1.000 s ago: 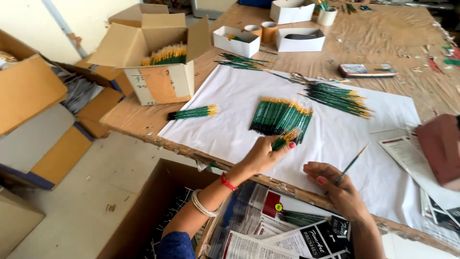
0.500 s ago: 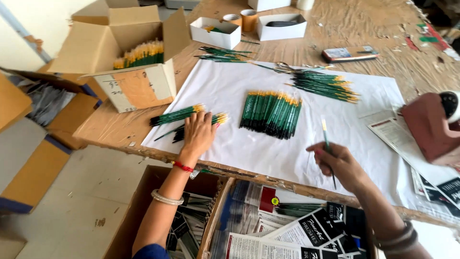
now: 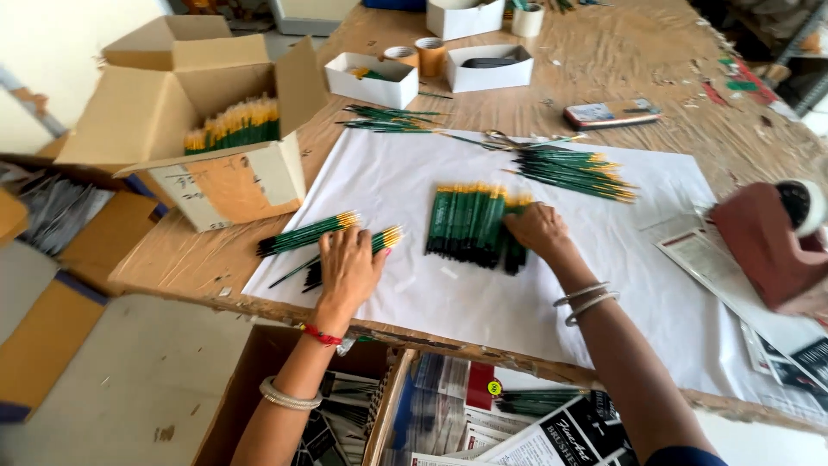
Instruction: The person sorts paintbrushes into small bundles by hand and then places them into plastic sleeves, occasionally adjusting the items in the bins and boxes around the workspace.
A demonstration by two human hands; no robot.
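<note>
Green paint brushes with yellow ends lie in groups on a white paper sheet (image 3: 405, 181) over a wooden table. My left hand (image 3: 349, 267) rests palm down on a small bundle of brushes (image 3: 345, 250) near the sheet's left edge; another small bundle (image 3: 306, 233) lies just beyond it. My right hand (image 3: 539, 229) presses on the right side of a wide flat row of brushes (image 3: 466, 220) in the middle of the sheet. A further pile of brushes (image 3: 573, 170) lies to the upper right.
An open cardboard box (image 3: 233, 185) with upright brushes stands at the left. White trays (image 3: 371, 79), tape rolls, scissors (image 3: 504, 138), a phone (image 3: 612, 112) and loose brushes lie farther back. A maroon tape dispenser (image 3: 768, 242) sits at the right. Boxes with printed packets are below the table edge.
My left hand shifted onto the small bundle at the sheet's left. My right hand moved from the table's front edge, where it held one brush, up onto the middle row.
</note>
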